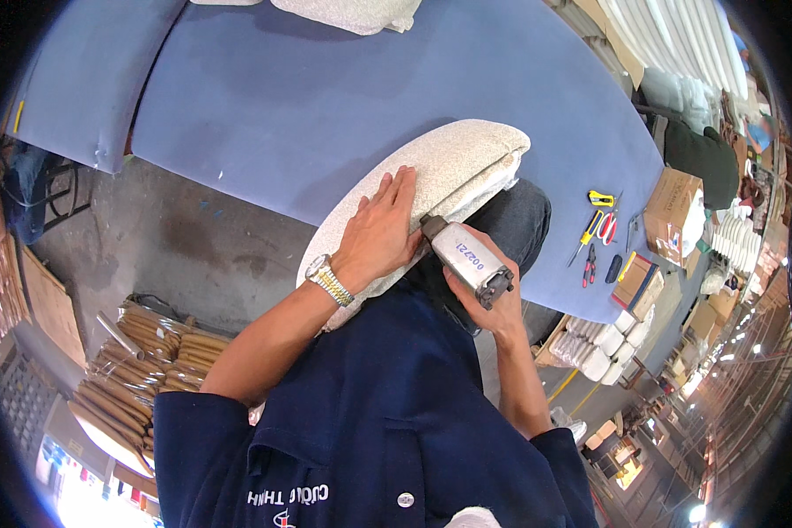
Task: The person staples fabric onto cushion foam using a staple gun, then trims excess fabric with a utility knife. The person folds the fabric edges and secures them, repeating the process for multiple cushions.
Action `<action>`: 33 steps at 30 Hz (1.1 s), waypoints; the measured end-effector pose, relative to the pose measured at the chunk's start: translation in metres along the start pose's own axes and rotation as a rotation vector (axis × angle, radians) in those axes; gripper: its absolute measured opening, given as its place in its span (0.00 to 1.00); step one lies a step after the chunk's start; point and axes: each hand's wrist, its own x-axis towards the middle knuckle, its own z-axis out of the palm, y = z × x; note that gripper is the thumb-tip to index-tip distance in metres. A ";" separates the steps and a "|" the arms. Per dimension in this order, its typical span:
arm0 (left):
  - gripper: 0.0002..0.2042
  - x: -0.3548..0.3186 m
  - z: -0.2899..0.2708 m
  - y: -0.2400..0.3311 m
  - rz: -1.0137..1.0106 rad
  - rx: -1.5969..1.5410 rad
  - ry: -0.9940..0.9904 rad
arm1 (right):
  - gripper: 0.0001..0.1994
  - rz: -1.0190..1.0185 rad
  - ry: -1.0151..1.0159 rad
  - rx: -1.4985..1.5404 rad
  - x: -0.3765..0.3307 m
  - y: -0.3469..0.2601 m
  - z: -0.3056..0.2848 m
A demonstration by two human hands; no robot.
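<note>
A curved, padded cushion [453,163] covered in beige speckled fabric rests across my lap, tilted against the table's near edge. My left hand [380,220] lies flat on the fabric, fingers stretched out, with a metal watch on its wrist. My right hand [500,304] is closed round a silver-grey staple gun [463,253]. The gun's dark nose points at the cushion's near edge, close to my left thumb; whether it touches is hard to make out. Along the cushion's right side, folded fabric and a paler layer show.
On the blue-covered table [264,97] to the right lie a yellow cutter [600,199], scissors [606,227], red-handled pliers [590,264] and a cardboard box [671,216]. More beige padded pieces [352,11] sit at the far edge. Stacked brown pieces [141,352] stand at lower left.
</note>
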 end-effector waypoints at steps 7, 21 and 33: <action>0.49 -0.001 0.008 0.004 -0.008 0.020 0.043 | 0.28 0.020 0.003 -0.003 0.000 0.005 0.006; 0.54 -0.003 0.014 0.002 0.008 0.023 0.085 | 0.30 0.043 -0.047 -0.020 -0.008 0.008 0.008; 0.48 0.005 -0.004 0.028 0.093 0.171 0.107 | 0.26 -0.111 0.151 0.034 -0.004 0.006 0.009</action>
